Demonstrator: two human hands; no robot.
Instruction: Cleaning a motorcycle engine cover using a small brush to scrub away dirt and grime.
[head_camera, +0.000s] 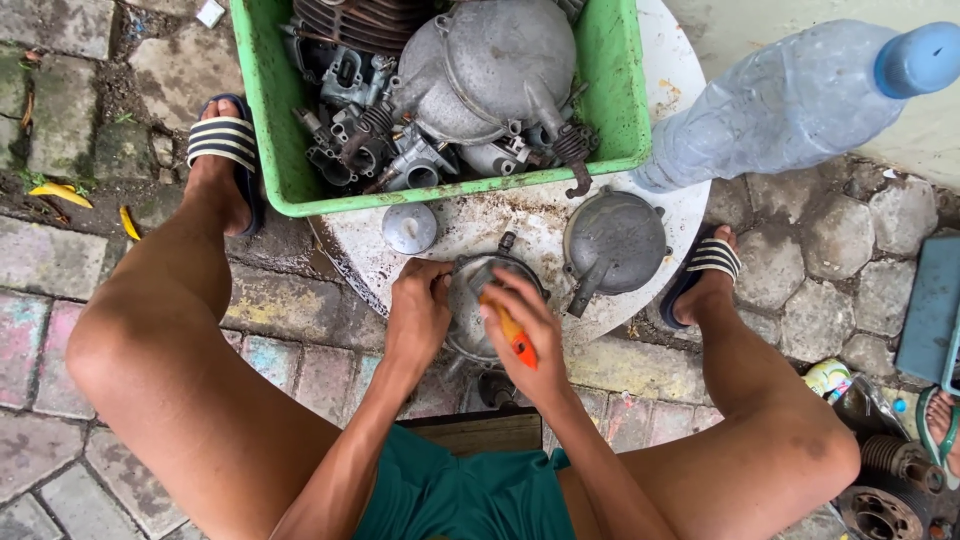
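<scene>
At the near edge of the round white bench (672, 95), a grey metal engine cover (470, 300) is gripped between both hands: left hand (418, 312) clasping its left rim, right hand (525, 330) closed on an orange-handled tool (518, 344), probably a screwdriver.

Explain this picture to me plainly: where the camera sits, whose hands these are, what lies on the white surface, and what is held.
The one picture comes from a camera on the person's head, looking down past the knees at paving stones. The left hand steadies a grey metal engine part on a round white board. The right hand grips an orange-handled tool against that part. Also on the board: a small round metal cap, a grey domed cover, and a green tub of engine parts. A plastic bottle shows at the right.
</scene>
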